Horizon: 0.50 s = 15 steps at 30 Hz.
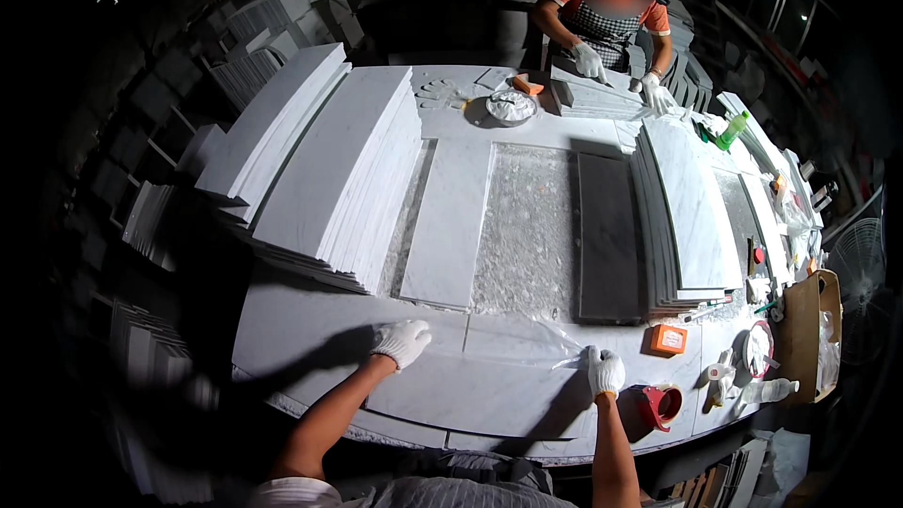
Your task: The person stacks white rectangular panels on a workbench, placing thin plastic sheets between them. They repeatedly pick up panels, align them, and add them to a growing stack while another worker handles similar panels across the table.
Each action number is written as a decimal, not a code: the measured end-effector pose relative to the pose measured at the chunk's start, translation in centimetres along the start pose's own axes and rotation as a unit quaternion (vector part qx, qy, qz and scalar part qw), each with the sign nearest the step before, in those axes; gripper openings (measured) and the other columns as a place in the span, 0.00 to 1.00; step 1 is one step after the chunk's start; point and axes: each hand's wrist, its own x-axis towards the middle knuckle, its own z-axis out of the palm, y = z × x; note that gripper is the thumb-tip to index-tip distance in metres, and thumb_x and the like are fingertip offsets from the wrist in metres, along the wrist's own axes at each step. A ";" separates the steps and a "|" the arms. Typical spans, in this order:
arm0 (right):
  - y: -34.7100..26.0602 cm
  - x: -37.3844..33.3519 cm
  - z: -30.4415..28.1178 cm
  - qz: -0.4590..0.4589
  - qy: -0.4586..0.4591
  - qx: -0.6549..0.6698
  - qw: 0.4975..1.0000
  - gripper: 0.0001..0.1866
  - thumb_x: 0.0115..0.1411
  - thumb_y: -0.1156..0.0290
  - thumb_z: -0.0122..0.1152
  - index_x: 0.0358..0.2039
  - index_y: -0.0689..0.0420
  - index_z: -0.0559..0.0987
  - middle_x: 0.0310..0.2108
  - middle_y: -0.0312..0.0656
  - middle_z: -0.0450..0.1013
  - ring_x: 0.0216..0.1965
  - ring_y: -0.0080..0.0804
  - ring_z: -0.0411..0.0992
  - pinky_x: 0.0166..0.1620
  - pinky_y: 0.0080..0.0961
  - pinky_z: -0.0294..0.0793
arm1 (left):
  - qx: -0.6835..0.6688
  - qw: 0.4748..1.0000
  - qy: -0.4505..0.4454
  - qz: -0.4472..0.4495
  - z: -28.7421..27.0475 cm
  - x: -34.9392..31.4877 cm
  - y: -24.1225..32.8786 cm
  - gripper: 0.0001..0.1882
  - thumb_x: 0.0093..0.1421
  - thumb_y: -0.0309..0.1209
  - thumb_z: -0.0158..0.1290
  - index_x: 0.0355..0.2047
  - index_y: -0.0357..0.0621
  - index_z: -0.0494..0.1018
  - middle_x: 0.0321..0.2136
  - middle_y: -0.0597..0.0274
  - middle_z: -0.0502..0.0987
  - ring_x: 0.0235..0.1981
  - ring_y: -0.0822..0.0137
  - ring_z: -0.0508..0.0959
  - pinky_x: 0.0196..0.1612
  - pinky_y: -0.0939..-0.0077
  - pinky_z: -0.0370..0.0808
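Observation:
My left hand [403, 342], in a white glove, is over the pale slab along the table's near edge. Its fingers are drawn together, and I cannot make out what is in them. My right hand [606, 372], also gloved, is closed on the edge of a thin clear plastic film [536, 342]. The film spreads leftward from it across the slab. Beyond the hands lie a single white marble slab [447, 226] and a dark grey slab [608, 235]. Right of my right hand sit a red tape dispenser [661, 406] and an orange box [669, 340].
Tall stacks of marble slabs stand left [339, 160] and right [687, 207]. A co-worker [611, 19] in white gloves handles slabs across the table. A bowl [511, 107], a green bottle [732, 131], a clear bottle [769, 391] and a cardboard box [811, 339] are around.

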 end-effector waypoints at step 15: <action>-0.2 -0.3 -0.1 -0.003 0.011 0.008 1.000 0.28 0.59 0.46 0.54 0.22 0.61 0.81 0.22 0.58 0.73 0.27 0.57 0.74 0.32 0.46 0.71 | 0.054 0.964 0.182 -0.187 -4.4 14.4 4.1 0.38 0.49 0.52 0.63 0.55 0.46 0.66 0.51 0.46 0.71 0.51 0.49 0.74 0.47 0.54 0.74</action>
